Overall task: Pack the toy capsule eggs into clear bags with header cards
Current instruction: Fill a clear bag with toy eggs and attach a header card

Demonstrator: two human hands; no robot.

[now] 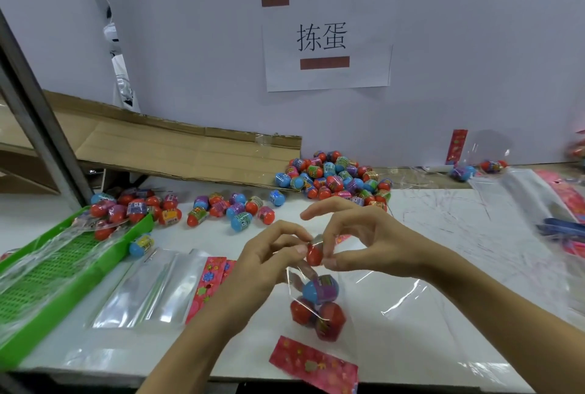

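Three capsule eggs (319, 305) are already being kept in the clear bag (316, 314); its mouth is being pinched wide by the left hand (269, 254) while a red egg (315, 253) is being pinched above it by the right hand (364, 235) for dropping in.

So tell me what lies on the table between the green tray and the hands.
In the head view, between the green tray and the hands lies a stack of empty clear bags with pink flowered header cards along its right edge.
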